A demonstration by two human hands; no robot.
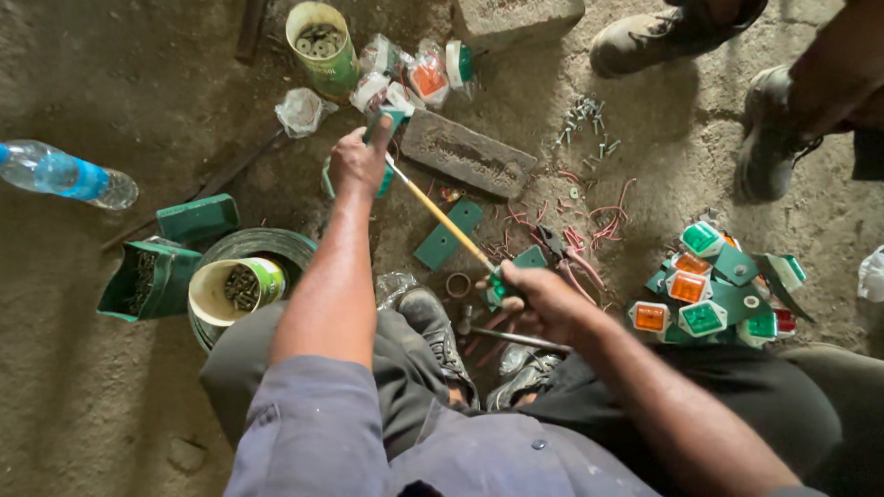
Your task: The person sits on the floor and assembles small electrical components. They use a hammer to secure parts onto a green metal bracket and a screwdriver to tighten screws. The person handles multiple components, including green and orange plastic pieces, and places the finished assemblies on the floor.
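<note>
l hand point(357, 161) closed on green lamp housing point(387, 118) on dirt floor point(92, 405) | r hand point(539, 299) grips screwdriver point(442, 219), tip at housing | 2 tins: washers point(322, 41), screws point(235, 290) | green box point(143, 281) left | clear bags point(405, 69) top | lamp pile point(714, 290) right, green+orange, approx 8 | 1 water bottle point(64, 175) | 2 boots point(709, 83) of another person

Materials and finishes, as seen from the head view

A screwdriver point(442, 219) with a pale, smooth shaft and a green plastic handle is gripped by the right hand point(543, 299); a green plastic part point(387, 124) is held by the left hand point(359, 161). Glossy plastic lenses are seen on the marker lamps point(704, 294). The floor point(83, 405) is rough and matt. Dull metal screws point(241, 287) are held in a can. Trousers point(783, 405) are matt cloth.
</note>
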